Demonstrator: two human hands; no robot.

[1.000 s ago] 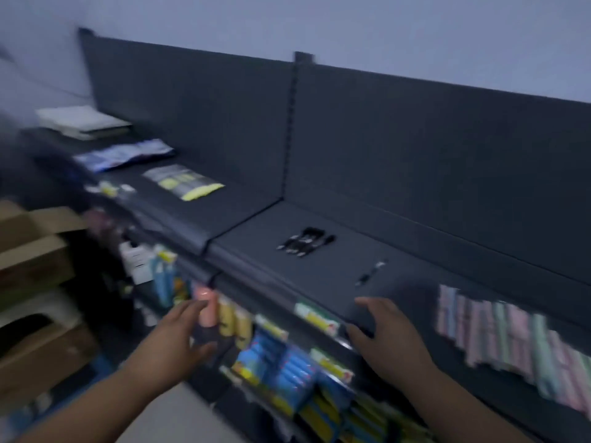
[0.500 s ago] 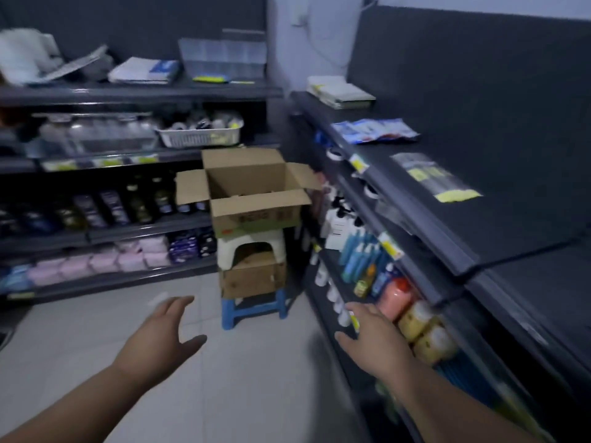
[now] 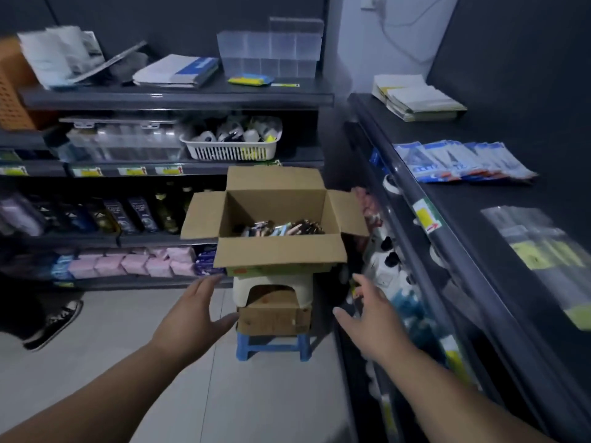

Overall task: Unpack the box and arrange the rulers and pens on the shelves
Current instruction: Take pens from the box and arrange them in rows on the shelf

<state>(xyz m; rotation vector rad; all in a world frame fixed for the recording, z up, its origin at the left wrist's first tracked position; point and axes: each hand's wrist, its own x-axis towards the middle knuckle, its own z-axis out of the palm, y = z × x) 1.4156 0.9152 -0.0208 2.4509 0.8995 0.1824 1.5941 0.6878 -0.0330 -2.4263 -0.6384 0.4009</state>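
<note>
Cardboard box [image 3: 278, 251] | left hand [image 3: 192, 310], right hand [image 3: 367, 318] outstretched, fingers spread

Both of the person's forearms are bare along their whole visible length, from the lower edge of the view up to the wrists. The left hand [image 3: 192, 311] and the right hand [image 3: 367, 318] are bare as well. Dim light and slight blur hide finer detail on the fingers.
</note>
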